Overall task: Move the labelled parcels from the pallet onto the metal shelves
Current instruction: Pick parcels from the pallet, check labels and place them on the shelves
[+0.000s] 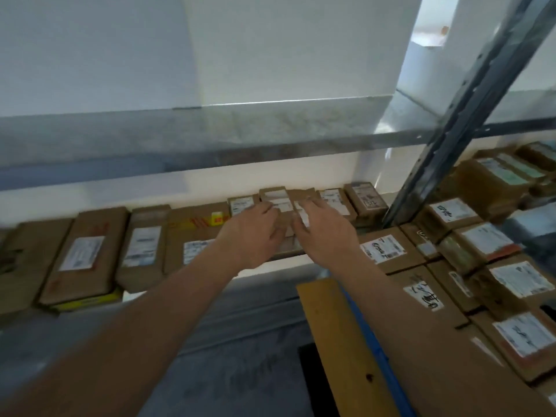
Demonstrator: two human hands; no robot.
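From the head camera we see both hands reaching onto the metal shelf (288, 263). Our left hand (255, 233) and right hand (325, 233) lie with fingers fairly straight on a brown labelled parcel (287, 203) between them, pressing it rather than clasping it, though blur hides the fingertips. That parcel sits on the shelf in a row of other parcels (87, 254). To the right, more labelled parcels (511, 284) are stacked beside a grey upright (469, 106).
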